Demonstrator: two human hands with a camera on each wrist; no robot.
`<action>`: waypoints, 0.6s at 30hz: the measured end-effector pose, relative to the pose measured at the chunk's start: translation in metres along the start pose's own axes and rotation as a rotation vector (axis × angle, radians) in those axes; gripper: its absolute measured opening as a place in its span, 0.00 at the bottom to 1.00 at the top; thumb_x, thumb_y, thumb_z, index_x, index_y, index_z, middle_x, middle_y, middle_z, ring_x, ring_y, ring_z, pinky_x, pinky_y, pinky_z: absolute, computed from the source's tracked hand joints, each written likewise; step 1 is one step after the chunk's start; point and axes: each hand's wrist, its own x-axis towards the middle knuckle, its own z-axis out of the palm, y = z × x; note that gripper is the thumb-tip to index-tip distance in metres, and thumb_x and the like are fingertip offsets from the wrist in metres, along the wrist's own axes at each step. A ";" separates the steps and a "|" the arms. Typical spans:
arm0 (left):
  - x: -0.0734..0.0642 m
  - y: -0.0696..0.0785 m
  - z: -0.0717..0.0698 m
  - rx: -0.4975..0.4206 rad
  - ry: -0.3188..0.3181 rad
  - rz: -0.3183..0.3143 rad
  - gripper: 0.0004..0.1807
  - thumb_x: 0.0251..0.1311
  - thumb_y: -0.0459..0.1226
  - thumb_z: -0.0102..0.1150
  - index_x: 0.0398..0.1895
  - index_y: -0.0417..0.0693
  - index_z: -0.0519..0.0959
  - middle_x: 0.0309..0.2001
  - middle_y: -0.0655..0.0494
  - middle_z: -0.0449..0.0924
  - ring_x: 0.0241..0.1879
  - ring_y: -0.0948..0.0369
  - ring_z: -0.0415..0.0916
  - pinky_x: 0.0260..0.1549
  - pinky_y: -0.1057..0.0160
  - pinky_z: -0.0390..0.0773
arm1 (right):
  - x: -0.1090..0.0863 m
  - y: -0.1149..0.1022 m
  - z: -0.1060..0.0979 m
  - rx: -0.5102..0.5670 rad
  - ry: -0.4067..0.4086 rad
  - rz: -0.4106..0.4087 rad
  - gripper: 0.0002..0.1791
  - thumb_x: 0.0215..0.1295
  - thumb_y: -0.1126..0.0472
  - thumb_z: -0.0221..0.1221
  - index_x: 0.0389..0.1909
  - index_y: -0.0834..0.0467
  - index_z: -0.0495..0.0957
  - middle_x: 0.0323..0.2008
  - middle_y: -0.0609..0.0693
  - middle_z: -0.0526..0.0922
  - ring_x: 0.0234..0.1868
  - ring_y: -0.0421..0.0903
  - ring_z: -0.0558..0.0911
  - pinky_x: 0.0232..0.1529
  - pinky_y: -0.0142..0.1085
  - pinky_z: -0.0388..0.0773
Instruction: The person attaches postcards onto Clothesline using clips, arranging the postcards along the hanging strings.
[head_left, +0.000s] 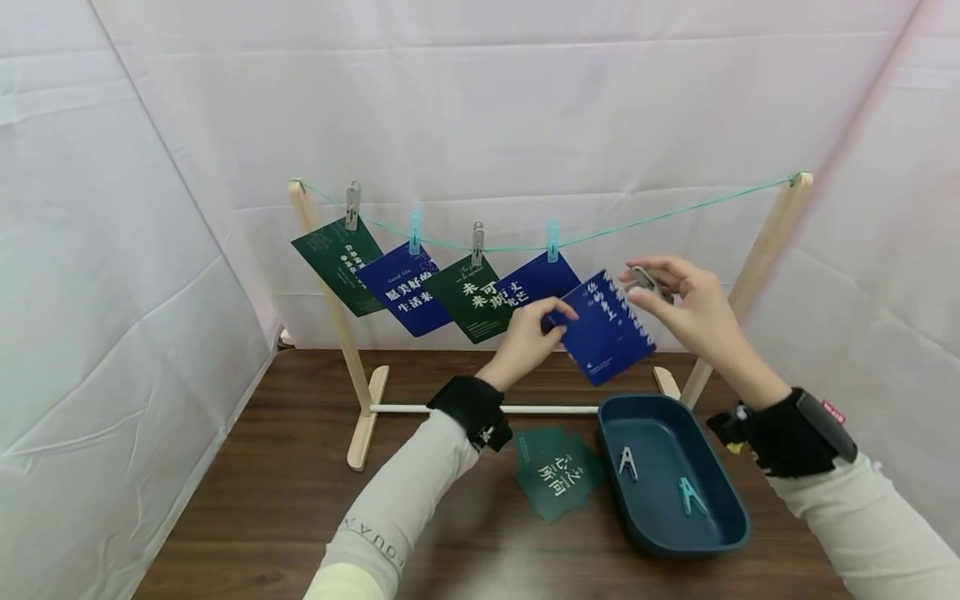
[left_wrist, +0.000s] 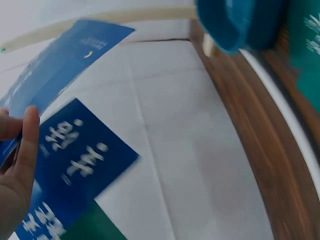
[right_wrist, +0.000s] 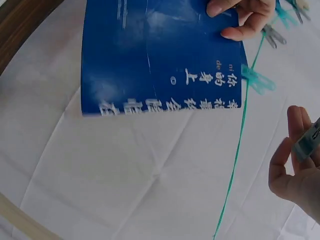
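Note:
My left hand (head_left: pixel 528 340) pinches a blue card (head_left: pixel 606 332) with white lettering by its left corner. The card is tilted, just below the green string (head_left: pixel 675 212). To its right, my right hand (head_left: pixel 697 310) holds a grey clothespin (head_left: pixel 651 283) between thumb and fingers, apart from the card; the right wrist view shows the clothespin (right_wrist: pixel 306 145) too. Hanging from the string, left of the held card, are a green card (head_left: pixel 330 258), a blue card (head_left: pixel 401 292), another green card (head_left: pixel 461 304) and another blue card (head_left: pixel 543 271), each under a clothespin (head_left: pixel 552 240).
Two wooden posts (head_left: pixel 772 237) hold the string, joined low by a white rod (head_left: pixel 551 409). On the brown table (head_left: pixel 262 500) lie several overlapping green cards (head_left: pixel 558 487). Beside them stands a dark blue tray (head_left: pixel 637 533) containing a white clothespin (head_left: pixel 627 463) and a teal clothespin (head_left: pixel 690 496).

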 end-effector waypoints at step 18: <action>0.043 0.026 0.002 0.045 0.168 -0.072 0.13 0.62 0.24 0.51 0.46 0.45 0.76 0.39 0.45 0.81 0.19 0.64 0.71 0.21 0.74 0.67 | 0.086 0.005 -0.009 -0.200 0.215 0.173 0.16 0.70 0.64 0.50 0.53 0.71 0.71 0.45 0.65 0.79 0.36 0.25 0.71 0.43 0.21 0.71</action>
